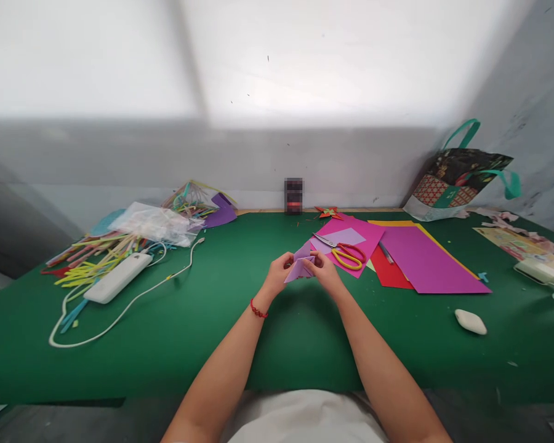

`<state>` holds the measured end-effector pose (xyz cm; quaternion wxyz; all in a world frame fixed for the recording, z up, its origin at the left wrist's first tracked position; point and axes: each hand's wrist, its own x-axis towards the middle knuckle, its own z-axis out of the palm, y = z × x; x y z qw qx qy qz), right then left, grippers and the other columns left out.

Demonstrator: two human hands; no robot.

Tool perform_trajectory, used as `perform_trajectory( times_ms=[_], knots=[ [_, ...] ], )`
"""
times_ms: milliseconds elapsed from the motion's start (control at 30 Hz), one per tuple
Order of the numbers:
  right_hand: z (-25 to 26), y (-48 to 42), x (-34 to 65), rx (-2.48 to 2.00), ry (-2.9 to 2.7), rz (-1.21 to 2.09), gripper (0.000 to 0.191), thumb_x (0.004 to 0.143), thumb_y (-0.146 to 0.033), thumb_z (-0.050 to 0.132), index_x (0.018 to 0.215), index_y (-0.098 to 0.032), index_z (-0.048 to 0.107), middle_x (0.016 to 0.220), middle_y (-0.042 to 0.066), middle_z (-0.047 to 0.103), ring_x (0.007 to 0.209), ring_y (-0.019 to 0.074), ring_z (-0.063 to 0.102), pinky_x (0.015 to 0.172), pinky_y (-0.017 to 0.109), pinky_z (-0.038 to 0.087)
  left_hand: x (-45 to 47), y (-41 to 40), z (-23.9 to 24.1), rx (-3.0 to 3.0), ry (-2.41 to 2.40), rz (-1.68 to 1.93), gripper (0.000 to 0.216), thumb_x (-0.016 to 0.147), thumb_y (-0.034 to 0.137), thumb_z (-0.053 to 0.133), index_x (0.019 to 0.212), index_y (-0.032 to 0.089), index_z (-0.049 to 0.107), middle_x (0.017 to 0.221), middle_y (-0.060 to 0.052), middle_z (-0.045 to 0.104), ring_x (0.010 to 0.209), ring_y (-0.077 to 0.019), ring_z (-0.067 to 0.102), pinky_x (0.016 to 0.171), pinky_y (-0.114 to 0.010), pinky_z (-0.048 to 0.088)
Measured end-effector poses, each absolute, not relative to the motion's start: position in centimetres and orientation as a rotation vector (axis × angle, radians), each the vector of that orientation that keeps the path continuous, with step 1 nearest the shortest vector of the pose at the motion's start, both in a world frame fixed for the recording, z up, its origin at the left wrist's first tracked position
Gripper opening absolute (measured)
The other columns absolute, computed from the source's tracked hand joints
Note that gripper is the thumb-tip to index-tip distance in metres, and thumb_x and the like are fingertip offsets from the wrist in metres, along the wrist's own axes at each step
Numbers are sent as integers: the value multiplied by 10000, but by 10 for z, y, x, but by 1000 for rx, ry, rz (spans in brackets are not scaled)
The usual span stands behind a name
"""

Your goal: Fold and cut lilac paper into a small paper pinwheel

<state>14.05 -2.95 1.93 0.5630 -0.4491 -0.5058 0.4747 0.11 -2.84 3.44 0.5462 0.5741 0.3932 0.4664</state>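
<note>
Both hands meet over the middle of the green table (166,332). Between them is a small folded piece of lilac paper (300,266). My left hand (277,274), with a red cord at the wrist, pinches its left edge. My right hand (325,272) pinches its right side, fingers closed on the fold. Just beyond the hands lie yellow-and-red scissors (346,253) on a pink sheet (351,237) with a lilac scrap on it.
Purple, yellow and red sheets (425,261) lie to the right, with a white oval lump (471,321) nearer the front. A white power bank (117,277) with its cable, coloured strips and plastic bags lie left. A patterned bag (457,178) leans at the back right.
</note>
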Motion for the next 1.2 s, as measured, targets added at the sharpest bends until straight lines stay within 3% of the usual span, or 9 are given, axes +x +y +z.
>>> perform_trajectory(
  times_ms=[133,233,367,467,567,733,867,1200],
  knots=[
    [21,-30,144,-1067,-1141,1139,420,551,-550,709,678,-190,532,628,-8,565,586,147,509,524,263,400,3,-31,37,1327,869,1058,511,645,664,571,678,155,551,594,1,577,540,-135,567,518,-258,478],
    [24,-31,145,-1100,-1147,1073,444,530,-551,721,591,-195,463,547,-36,485,528,121,442,488,248,347,4,-31,36,1199,842,1013,678,639,788,433,779,149,610,760,-69,658,679,-193,628,545,-279,512],
    [28,-33,144,-1129,-1170,937,432,569,-556,691,576,-200,447,530,-43,436,522,116,406,490,248,333,3,-27,35,1020,821,961,817,692,816,248,897,130,642,885,-134,683,814,-234,652,620,-297,534],
    [29,-34,141,-1125,-1109,847,429,601,-573,661,584,-204,442,532,-42,428,520,114,392,485,245,335,5,-28,34,1025,805,955,699,694,722,473,972,101,632,929,-158,684,827,-240,657,670,-314,538],
    [28,-34,137,-1103,-1088,872,443,594,-600,656,602,-205,456,533,-41,441,518,116,403,482,245,351,10,-31,32,1081,895,1064,558,627,517,707,982,94,630,885,-121,695,763,-209,659,656,-299,545],
    [26,-35,134,-1115,-1171,944,480,664,-672,548,563,-212,455,473,-41,412,454,118,408,447,262,365,11,-29,29,1083,1042,1176,391,668,482,679,793,114,638,617,-40,653,560,-161,618,528,-266,524],
    [27,-37,135,-1118,-1234,943,508,672,-672,540,501,-213,402,443,-39,407,420,115,412,427,265,366,8,-25,28,1117,1088,1229,451,687,572,612,555,146,549,472,-17,568,447,-143,556,480,-264,483],
    [36,-46,128,-1011,-1335,1147,425,615,-594,643,741,-195,572,541,-9,536,484,154,520,390,266,399,4,-27,31,1257,1275,1345,523,761,573,507,438,164,463,427,5,469,449,-106,467,468,-228,394]
  ],
)
